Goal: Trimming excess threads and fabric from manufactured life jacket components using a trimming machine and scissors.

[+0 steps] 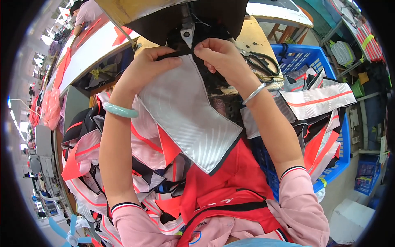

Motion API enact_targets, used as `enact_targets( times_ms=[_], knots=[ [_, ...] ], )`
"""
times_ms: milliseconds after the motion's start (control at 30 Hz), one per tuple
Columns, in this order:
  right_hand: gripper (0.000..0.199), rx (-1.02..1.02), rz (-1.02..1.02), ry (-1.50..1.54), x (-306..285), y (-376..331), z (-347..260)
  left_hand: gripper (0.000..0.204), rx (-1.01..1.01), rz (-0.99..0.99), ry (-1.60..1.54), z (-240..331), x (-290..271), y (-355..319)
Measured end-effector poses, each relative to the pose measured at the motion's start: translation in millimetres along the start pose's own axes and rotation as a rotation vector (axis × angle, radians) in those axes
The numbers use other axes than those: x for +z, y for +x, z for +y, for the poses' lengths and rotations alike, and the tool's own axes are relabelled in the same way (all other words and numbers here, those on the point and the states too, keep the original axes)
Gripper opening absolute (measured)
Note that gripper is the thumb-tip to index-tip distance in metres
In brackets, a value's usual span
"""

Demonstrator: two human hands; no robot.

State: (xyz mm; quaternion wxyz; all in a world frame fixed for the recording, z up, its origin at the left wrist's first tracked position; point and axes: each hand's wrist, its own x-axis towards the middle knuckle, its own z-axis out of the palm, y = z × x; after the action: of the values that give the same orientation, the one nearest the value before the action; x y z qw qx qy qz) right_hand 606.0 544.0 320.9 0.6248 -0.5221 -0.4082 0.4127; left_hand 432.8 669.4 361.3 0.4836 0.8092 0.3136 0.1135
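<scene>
A silver-grey fabric panel (181,109) with dark edging hangs at an angle from the machine bed down over my lap. My left hand (154,66) pinches its upper edge between thumb and fingers. Close by on the right, my right hand (220,57) is closed in a pinch beside the panel's top corner; what lies between those fingertips is too small to make out. Just above and between both hands is the metal foot (187,35) of a sewing machine (181,16). Black-handled scissors (263,66) lie on the worktop right of my right hand.
A blue plastic basket (345,136) full of grey, black and coral fabric pieces stands at my right. More striped pieces (88,181) are heaped at my left. A red apron (230,177) covers my lap. At the far left, another person (88,14) leans over a white table (92,45).
</scene>
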Motion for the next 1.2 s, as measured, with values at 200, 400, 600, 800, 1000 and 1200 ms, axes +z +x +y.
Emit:
enact_targets(
  times_ms=[200, 400, 600, 800, 1000, 1200],
  knots=[
    [0.016, 0.008, 0.018, 0.215, 2, -1, 2, 0.047, -0.03, -0.012, -0.193, 3, 4, -3],
    [0.015, -0.029, 0.012, 0.325, 4, 4, 4, 0.042, 0.012, 0.061, -0.205, 1, 8, 0],
    [0.016, 0.052, 0.052, 0.435, 9, 0, 4, 0.039, -0.051, 0.111, -0.292, 2, 12, -6],
    [0.013, -0.033, 0.158, -0.072, -20, -10, -7, 0.041, -0.055, 0.075, -0.359, 7, 12, -20],
    [0.01, -1.0, -0.218, -1.0, 44, -89, 0, 0.038, -0.027, -0.427, 0.033, 9, 24, -37],
    [0.025, -0.51, -0.45, -1.452, 65, -110, 3, 0.039, 0.068, -0.455, 0.023, 16, 55, -49]
  ],
)
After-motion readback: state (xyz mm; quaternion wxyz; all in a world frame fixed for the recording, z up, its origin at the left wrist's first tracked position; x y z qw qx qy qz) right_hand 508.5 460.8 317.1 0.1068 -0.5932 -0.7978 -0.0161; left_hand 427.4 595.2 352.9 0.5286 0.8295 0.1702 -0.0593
